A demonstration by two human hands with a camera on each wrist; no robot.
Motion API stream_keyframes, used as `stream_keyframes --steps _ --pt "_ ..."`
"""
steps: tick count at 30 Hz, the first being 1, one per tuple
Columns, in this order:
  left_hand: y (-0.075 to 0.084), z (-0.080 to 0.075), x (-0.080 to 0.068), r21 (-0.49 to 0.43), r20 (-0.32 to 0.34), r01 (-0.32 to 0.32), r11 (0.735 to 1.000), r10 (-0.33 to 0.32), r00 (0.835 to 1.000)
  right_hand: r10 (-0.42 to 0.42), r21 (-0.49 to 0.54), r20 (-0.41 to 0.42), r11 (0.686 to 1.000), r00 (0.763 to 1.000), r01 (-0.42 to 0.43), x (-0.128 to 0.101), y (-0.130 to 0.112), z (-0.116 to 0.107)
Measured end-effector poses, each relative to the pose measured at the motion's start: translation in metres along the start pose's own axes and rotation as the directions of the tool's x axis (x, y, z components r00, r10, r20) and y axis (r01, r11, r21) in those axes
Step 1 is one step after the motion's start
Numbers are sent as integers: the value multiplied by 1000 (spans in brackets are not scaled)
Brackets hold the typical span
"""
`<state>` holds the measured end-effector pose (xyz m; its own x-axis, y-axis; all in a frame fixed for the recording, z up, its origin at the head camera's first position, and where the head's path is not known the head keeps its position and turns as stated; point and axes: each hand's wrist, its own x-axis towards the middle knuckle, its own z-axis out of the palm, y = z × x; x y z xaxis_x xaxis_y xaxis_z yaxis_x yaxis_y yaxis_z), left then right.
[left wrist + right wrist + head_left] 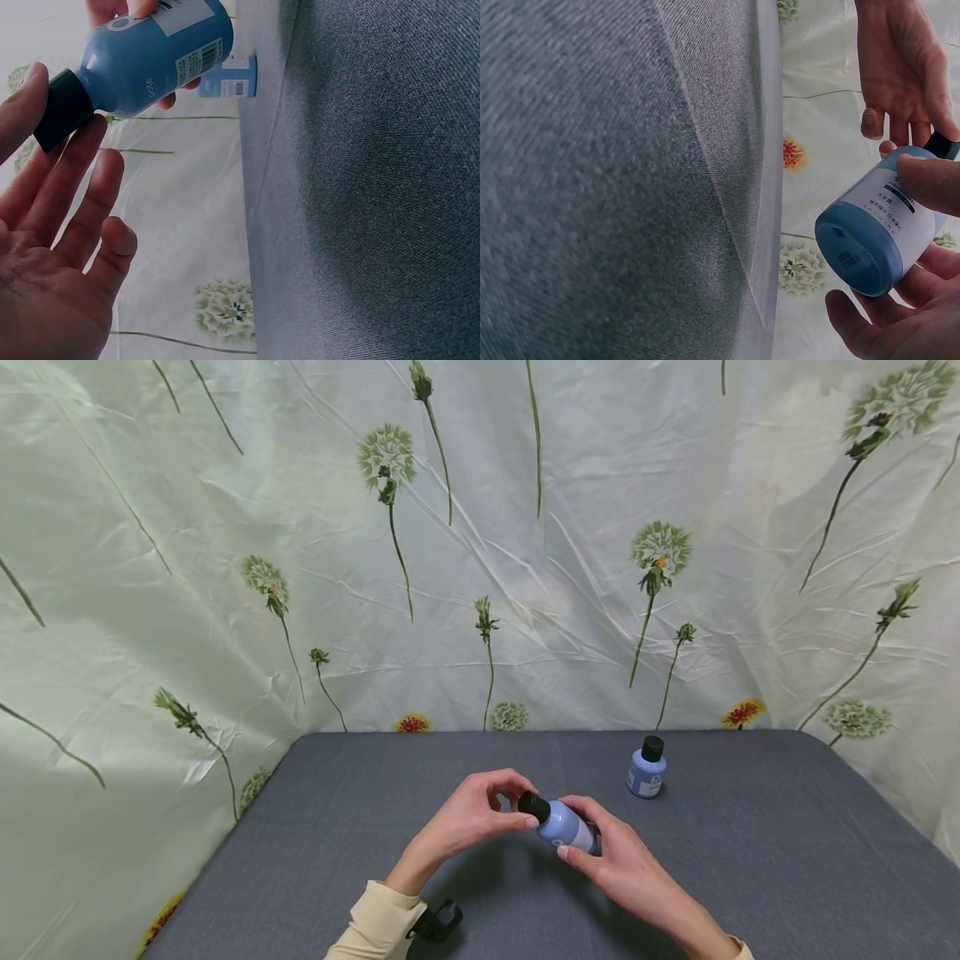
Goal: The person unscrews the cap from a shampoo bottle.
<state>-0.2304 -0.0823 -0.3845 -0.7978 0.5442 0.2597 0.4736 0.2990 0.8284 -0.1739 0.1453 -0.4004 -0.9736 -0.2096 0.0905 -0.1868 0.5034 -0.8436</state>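
Note:
A small blue bottle (564,825) with a black cap (533,806) is held tilted above the grey table (337,827), cap pointing left. My right hand (607,852) grips the bottle's body (877,225). My left hand (480,814) pinches the black cap (64,109) with thumb and fingertips (97,127). A second blue bottle (647,767) with a black cap stands upright on the table, behind and to the right of my hands, and shows past the held one (229,75).
A pale floral cloth (480,552) hangs behind and along both sides of the table. A black strap piece (437,922) sits at my left wrist by the cream sleeve (375,927).

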Motion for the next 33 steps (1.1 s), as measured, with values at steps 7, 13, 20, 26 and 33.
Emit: stream_keyframes --steps 7,13,20,26,33 --pt "1 1 0 8 4 0 1000 0 1000 14 -4 -1 1000 1000 -14 0 -1 0" --pt "2 1 0 -3 57 -45 999 45 997 17 -3 0 1000 1000 -17 0 -1 0" --pt "1 -4 0 -27 121 -106 994 108 987 15 10 1 1000 1000 -15 1 -2 0" --pt "0 -6 0 -32 133 -111 993 114 985 11 8 2 1000 1000 -11 1 -2 0" --pt "-1 -5 0 -6 97 -57 998 57 994 7 7 4 1000 1000 -7 0 -2 0"
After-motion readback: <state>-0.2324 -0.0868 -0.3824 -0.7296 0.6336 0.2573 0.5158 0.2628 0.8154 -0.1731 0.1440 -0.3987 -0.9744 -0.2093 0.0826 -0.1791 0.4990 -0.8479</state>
